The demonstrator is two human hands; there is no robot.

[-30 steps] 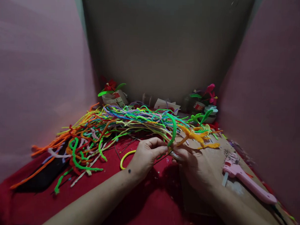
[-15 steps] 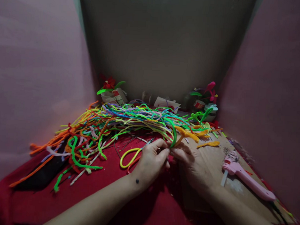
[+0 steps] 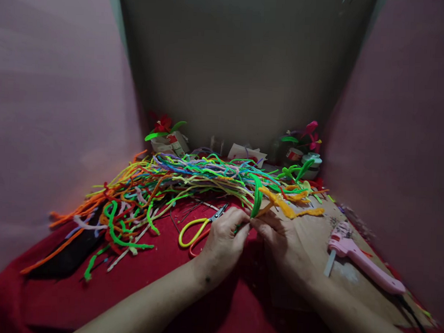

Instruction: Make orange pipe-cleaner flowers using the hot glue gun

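Note:
My left hand (image 3: 228, 240) is closed in a pinch on the lower end of a looped green pipe cleaner (image 3: 257, 195), which stands up in a narrow leaf shape. Fingertips meeting it from the other side, my right hand (image 3: 285, 245) pinches the stem of an orange pipe-cleaner flower (image 3: 284, 207). The flower leans to the right above the cardboard. Stem and leaf come together between both hands, where the fingers hide the joint. Just left of my left hand lie scissors (image 3: 191, 231) with yellow and red handles.
A large heap of coloured pipe cleaners (image 3: 192, 170) spreads behind and to the left. On the right, a pink glue gun (image 3: 368, 268) rests on a cardboard sheet (image 3: 314, 239). Pipe-cleaner flowers (image 3: 311, 133) and small jars (image 3: 312, 160) stand at the back. Red cloth (image 3: 135, 290) covers the table.
The orange flower has tipped lower and to the right. The green loop has turned, so its face looks wider. Both hands keep their pinch at nearly the same spot.

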